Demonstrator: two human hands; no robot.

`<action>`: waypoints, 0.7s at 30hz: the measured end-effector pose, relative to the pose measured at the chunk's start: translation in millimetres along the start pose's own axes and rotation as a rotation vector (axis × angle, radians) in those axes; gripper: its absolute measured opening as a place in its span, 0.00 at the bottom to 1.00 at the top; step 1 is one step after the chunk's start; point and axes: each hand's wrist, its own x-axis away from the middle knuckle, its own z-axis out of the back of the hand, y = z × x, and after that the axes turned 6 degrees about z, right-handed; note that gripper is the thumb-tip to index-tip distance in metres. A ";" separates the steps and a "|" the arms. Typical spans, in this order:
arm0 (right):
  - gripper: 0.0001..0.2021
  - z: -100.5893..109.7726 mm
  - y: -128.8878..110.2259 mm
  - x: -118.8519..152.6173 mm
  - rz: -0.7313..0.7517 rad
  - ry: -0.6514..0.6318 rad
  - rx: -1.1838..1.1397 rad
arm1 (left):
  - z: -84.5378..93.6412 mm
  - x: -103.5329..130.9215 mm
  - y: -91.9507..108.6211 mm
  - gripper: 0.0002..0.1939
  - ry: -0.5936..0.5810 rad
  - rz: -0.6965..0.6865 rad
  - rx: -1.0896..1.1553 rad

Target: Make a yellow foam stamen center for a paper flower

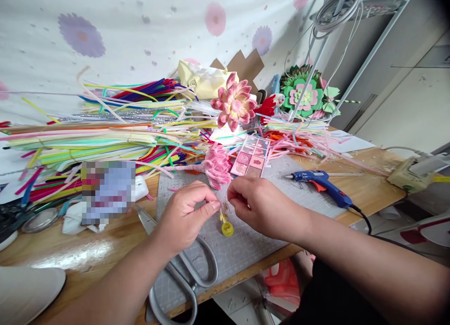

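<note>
My left hand (188,212) is pinched, thumb against forefinger, at the top of a thin pale strand. From that strand hangs a small yellow coil (227,229), just above the grey cutting mat. Close on the other side, my right hand (255,203) is closed too, its fingertips pointing down by the strand; what they hold is hidden. Just beyond both hands lies a pink pipe-cleaner flower (217,166) on its side. A palette of pink shades (250,156) rests behind my right hand. Large grey-handled scissors (190,268) lie below my left wrist.
Bundles of coloured pipe cleaners (105,132) are heaped across the back. A pink-and-yellow flower (235,103) rises among them. To the right, a blue glue gun (321,184) trails its cord off the table edge, near a power strip (413,172). A metal stand (316,57) leans behind.
</note>
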 end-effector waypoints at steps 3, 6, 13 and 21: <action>0.05 -2.1 5.0 0.1 -0.032 -0.012 -0.051 | -1.7 -0.3 -1.7 0.09 0.017 0.012 0.011; 0.05 -4.9 7.5 -0.2 -0.042 -0.032 -0.065 | -3.9 -1.2 -4.0 0.06 0.068 0.001 0.065; 0.04 -9.6 4.6 -0.9 -0.060 -0.013 -0.087 | -11.8 1.2 -7.2 0.05 0.026 0.136 0.538; 0.05 -2.3 2.6 -0.7 0.028 0.005 -0.204 | -7.9 1.5 -6.9 0.07 -0.058 0.199 0.515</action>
